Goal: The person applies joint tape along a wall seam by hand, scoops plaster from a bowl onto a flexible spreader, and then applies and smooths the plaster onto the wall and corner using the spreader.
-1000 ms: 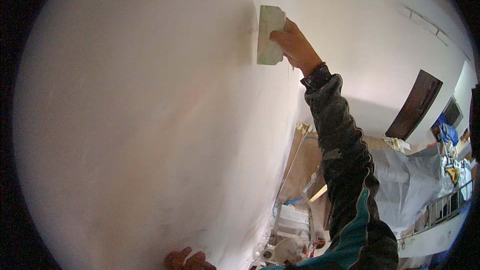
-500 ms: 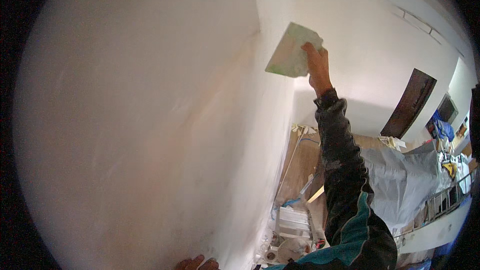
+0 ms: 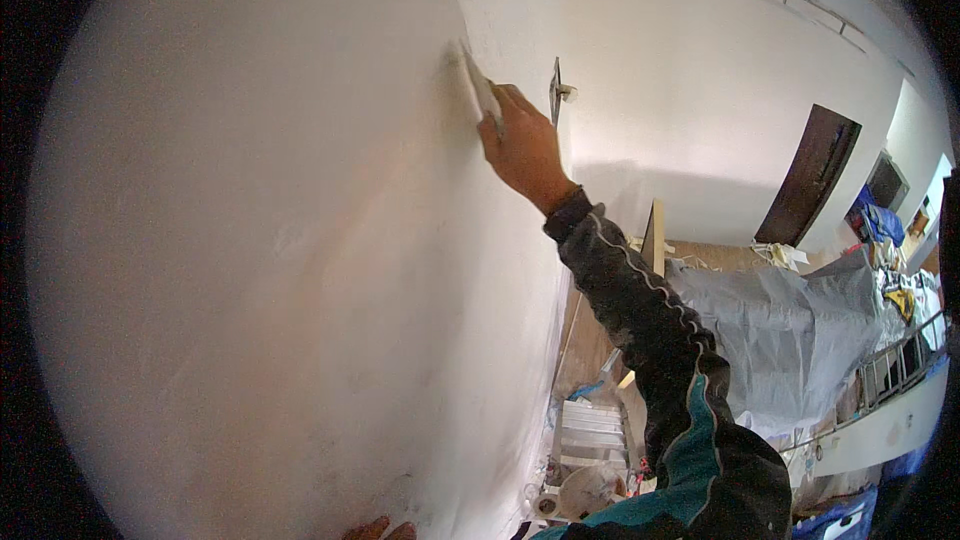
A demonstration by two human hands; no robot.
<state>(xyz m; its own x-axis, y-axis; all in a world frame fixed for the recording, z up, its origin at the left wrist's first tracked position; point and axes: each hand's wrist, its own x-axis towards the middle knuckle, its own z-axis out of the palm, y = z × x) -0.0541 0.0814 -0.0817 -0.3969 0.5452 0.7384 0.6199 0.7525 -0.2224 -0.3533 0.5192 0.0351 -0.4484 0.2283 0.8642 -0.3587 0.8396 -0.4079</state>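
Note:
My right hand (image 3: 527, 148) is closed on a flat, wide, pale scraper (image 3: 478, 85), seen nearly edge-on. The scraper's front edge is at the white wall (image 3: 300, 190) on the left, just beside its upper corner line. A dark smudge or shadow shows on the wall there. My right arm reaches up in a dark sleeve with a teal panel. Of my left hand (image 3: 380, 530), only fingertips show at the lower edge, close to the wall; the rest is out of view, so its grip cannot be made out.
Below my right arm stand a white step ladder (image 3: 592, 430) and a round bucket (image 3: 590, 490). Grey plastic sheeting (image 3: 765, 340) covers something on the right, with a metal railing (image 3: 900, 370) beyond. A dark panel (image 3: 812, 175) hangs on the far wall; a thin fixture (image 3: 557, 92) juts near the corner.
My right hand has moved left to the wall and turned the scraper from face-on to edge-on. My left fingertips have sunk slightly toward the lower edge. The view has shifted a little.

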